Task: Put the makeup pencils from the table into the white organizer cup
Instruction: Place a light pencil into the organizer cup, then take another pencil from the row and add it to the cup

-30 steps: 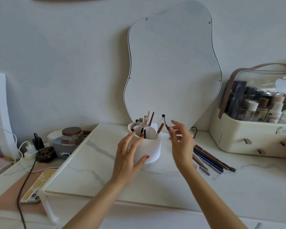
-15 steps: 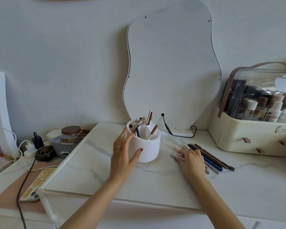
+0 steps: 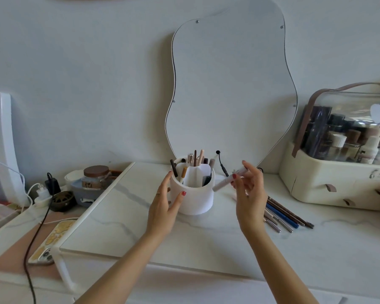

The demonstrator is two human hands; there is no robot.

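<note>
Organizer cup: white round plastic organizer cup (image 3: 194, 199), upright on the white marble-look worktop (image 3: 127, 220), just in front of the wavy-edged frameless mirror (image 3: 228, 84); split inside by white dividers; several pencils and brushes stood in the compartments, tips up.
Left hand: left hand (image 3: 162, 207) curled against the cup's left wall, thumb on the front, fingers round the side; cup is steadied, base on the worktop.
Right hand: right hand (image 3: 249, 194) raised just right of the cup, fingers pinched on a pencil.
Held pencil: slim white capped makeup pencil (image 3: 228, 179), held tilted, lower end pointed toward the cup's right wall, upper end up and right; clear of the worktop, outside the cup.
Loose pencils: row of thin makeup pencils (image 3: 283, 216) laid side by side on the worktop right of the right hand; brown, blue, grey and silver barrels seen; exact count cannot be told, partly hidden by the hand.
Right side: cream plastic cosmetics case with clear lid and brown handle (image 3: 338, 183), bottles seen inside.
Left side: glass jar with brown lid (image 3: 96, 176), black cable (image 3: 37, 227), phone in yellow patterned case (image 3: 51, 240).
</note>
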